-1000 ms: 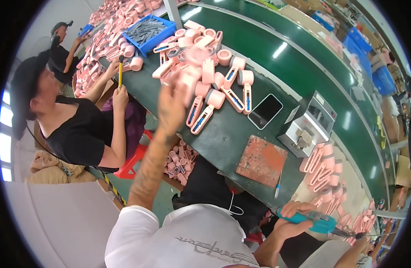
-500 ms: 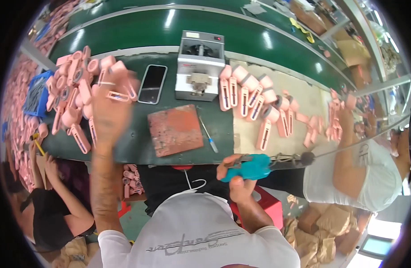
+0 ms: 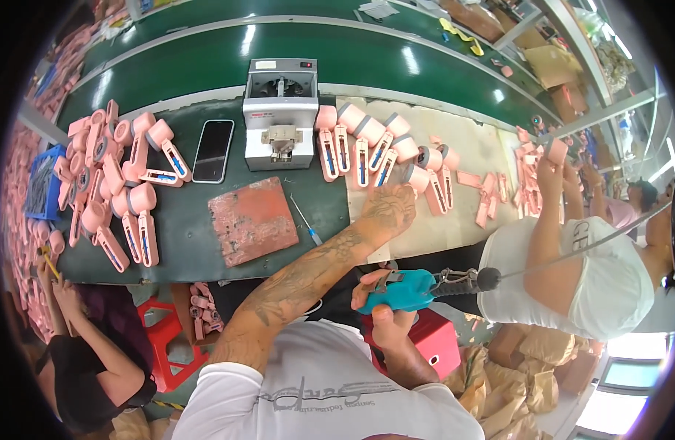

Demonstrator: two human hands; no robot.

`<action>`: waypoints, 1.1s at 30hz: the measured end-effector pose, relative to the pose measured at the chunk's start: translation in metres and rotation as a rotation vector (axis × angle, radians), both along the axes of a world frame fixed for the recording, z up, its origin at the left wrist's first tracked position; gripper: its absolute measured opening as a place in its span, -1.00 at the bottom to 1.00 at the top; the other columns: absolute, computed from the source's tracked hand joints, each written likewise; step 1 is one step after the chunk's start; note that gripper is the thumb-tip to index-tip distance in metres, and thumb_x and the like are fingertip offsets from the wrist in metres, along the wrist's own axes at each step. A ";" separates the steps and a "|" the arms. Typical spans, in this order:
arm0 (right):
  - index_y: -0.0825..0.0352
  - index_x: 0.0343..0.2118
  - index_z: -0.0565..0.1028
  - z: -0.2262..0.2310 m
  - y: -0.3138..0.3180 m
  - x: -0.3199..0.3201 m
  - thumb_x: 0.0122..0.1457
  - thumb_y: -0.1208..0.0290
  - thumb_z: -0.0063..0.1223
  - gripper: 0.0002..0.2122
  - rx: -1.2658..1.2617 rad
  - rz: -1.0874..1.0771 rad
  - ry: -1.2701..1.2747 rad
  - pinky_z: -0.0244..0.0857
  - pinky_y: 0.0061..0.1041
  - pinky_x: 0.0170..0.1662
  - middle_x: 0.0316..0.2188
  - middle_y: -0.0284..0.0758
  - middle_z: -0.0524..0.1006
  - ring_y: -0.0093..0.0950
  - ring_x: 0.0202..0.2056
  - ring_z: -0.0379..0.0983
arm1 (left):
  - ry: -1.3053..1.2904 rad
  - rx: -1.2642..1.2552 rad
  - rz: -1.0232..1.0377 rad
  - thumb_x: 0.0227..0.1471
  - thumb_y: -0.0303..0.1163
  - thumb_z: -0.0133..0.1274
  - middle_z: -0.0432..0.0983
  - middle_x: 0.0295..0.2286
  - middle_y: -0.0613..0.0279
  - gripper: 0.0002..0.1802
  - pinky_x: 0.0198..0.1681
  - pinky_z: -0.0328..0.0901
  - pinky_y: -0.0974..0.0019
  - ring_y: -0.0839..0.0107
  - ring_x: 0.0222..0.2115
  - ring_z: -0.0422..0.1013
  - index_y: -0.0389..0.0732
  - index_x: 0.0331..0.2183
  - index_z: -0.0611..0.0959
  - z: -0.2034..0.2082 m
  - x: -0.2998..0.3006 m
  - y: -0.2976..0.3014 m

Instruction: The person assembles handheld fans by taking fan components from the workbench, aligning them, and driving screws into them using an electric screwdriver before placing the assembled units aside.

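My left hand (image 3: 390, 211) reaches across to the right-hand group of pink parts. Its fingers are curled over the slotted handle of a pink plastic part, whose round head (image 3: 416, 177) shows just beyond the knuckles; the handle itself is mostly hidden. Close to my body, my right hand (image 3: 389, 323) is wrapped around a teal power tool (image 3: 405, 290) with a metal lever. A dark coiled cord (image 3: 458, 281) leads from the tool to the right; its working tip cannot be made out. More pink parts (image 3: 374, 150) with blue strips in their slots lie around my left hand.
A grey-and-white machine (image 3: 281, 117) stands at the back of the dark green bench. Nearby are a phone (image 3: 213, 150), a worn red board (image 3: 253, 220) and a blue-handled pointed tool (image 3: 315, 235). Another pink heap (image 3: 95, 172) lies left beside a blue bin (image 3: 45, 183). Co-workers sit on both sides.
My left hand has swung from the left heap over to the right group and closed on a part there. The view has shifted slightly; my right hand still holds the teal tool.
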State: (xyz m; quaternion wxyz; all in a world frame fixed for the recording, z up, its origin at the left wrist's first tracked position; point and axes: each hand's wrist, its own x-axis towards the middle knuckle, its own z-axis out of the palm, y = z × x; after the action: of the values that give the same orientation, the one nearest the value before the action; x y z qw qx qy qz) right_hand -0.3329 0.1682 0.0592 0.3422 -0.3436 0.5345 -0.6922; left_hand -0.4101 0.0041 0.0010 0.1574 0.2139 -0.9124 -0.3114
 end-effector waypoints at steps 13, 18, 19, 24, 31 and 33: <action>0.54 -0.08 0.39 0.000 -0.069 -0.016 0.17 -0.15 0.12 -0.33 -0.092 0.117 -0.102 0.28 -0.48 -0.40 -0.49 -0.27 0.44 -0.47 -0.46 0.39 | 0.245 -0.176 0.162 -0.03 -0.40 0.19 0.44 -0.33 0.06 -0.76 -0.15 0.34 0.09 0.04 -0.24 0.40 -0.26 -0.27 0.59 0.032 0.225 -0.059; 0.40 -0.19 0.36 0.008 -0.146 0.011 0.11 -0.34 0.01 -0.31 -0.266 0.086 -0.057 0.18 -0.46 -0.51 -0.62 -0.35 0.31 -0.49 -0.59 0.28 | 0.227 -0.201 0.187 0.01 -0.29 0.17 0.46 -0.25 0.03 -0.68 -0.01 0.28 -0.02 0.02 -0.17 0.40 -0.25 -0.21 0.56 0.010 0.246 -0.072; 0.39 -0.19 0.37 0.011 -0.160 0.016 0.09 -0.34 0.02 -0.30 -0.303 0.064 -0.033 0.17 -0.47 -0.52 -0.63 -0.36 0.30 -0.49 -0.60 0.27 | 0.229 -0.223 0.201 0.01 -0.26 0.18 0.46 -0.24 0.02 -0.65 0.01 0.27 -0.04 0.02 -0.15 0.40 -0.25 -0.20 0.55 0.010 0.247 -0.072; 0.43 -0.18 0.36 0.007 -0.190 0.023 0.10 -0.28 0.09 -0.32 -0.356 0.119 -0.004 0.25 -0.52 -0.46 -0.59 -0.36 0.36 -0.52 -0.55 0.34 | 0.188 -0.207 0.198 0.02 -0.17 0.18 0.48 -0.23 0.01 -0.56 0.05 0.26 -0.06 -0.02 -0.13 0.40 -0.27 -0.15 0.54 -0.001 0.254 -0.073; 0.43 -0.20 0.38 0.001 -0.195 0.021 0.07 -0.28 0.13 -0.31 -0.303 0.135 0.013 0.24 -0.53 -0.48 -0.60 -0.37 0.37 -0.52 -0.57 0.34 | 0.318 -0.234 0.222 -0.06 -0.27 0.29 0.45 -0.36 0.12 -0.72 -0.21 0.31 0.07 0.07 -0.27 0.42 -0.19 -0.39 0.55 -0.012 0.246 -0.075; 0.43 -0.20 0.39 0.001 -0.195 0.020 0.07 -0.28 0.14 -0.31 -0.301 0.134 0.010 0.24 -0.53 -0.49 -0.61 -0.37 0.37 -0.52 -0.57 0.34 | 0.231 -0.137 0.199 0.01 -0.18 0.22 0.47 -0.24 0.02 -0.66 -0.04 0.26 0.00 -0.03 -0.13 0.40 -0.25 -0.31 0.57 -0.013 0.249 -0.075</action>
State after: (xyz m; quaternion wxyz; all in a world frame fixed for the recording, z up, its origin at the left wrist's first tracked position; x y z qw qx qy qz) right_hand -0.3128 -0.0266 0.0605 0.3295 -0.4291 0.4022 -0.7386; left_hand -0.1611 -0.0710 -0.0119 0.3055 0.2545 -0.8817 -0.2541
